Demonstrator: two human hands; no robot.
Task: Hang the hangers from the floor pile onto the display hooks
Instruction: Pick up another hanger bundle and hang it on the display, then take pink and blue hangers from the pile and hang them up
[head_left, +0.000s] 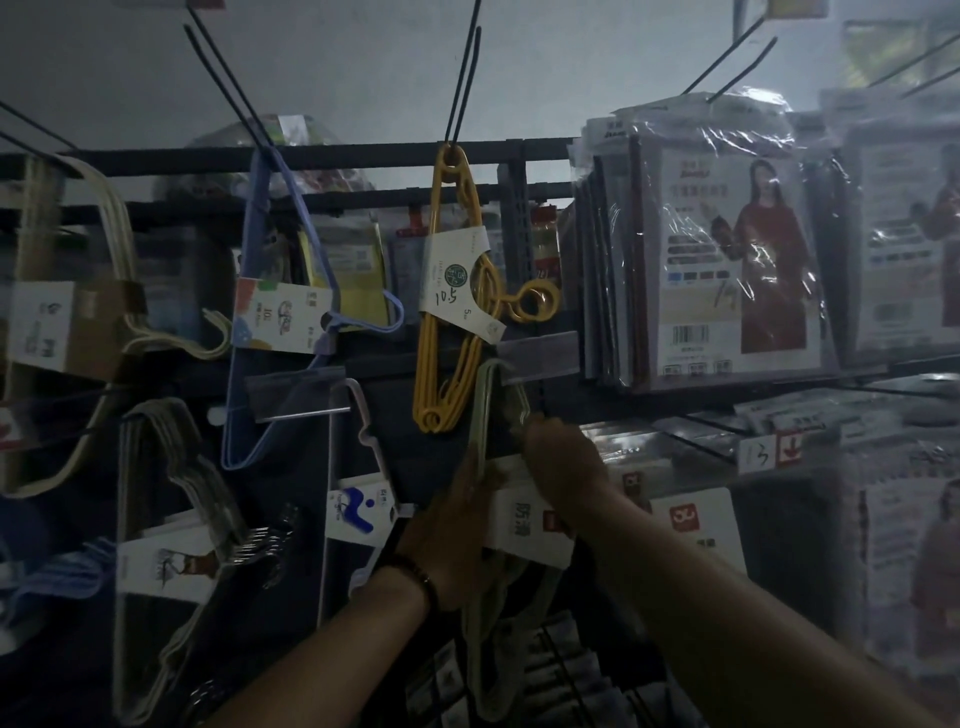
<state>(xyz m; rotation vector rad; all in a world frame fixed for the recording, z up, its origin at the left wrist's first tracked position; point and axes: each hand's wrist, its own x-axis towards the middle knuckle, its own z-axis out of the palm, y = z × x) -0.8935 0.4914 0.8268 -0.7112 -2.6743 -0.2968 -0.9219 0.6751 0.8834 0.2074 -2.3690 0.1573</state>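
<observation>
Bundle: green hanger bundle, upright at mid rack. Top corner sits up against the clear tag strip, just under the yellow hangers.
Left hand: my left hand wraps the bundle's long side low down, beside the card sleeve; fingers closed round it.
Right hand: my right hand pinches the upper arm near the top corner; also closed on it.
Handling: looks light, stiff plastic, several pcs banded by the sleeve, so prob. moves as one. Smooth, may slide in my fingers. Best hold: top corner to steer, lower side for the wt.
Hook wire: too dark behind the strip; can't tell if the bundle is on yet.
In the way: tag strip at the tip and the yellow hangers' bottom loop, v. close. Pink hanger pack near on the left; bagged garment packs to the right, apart.
</observation>
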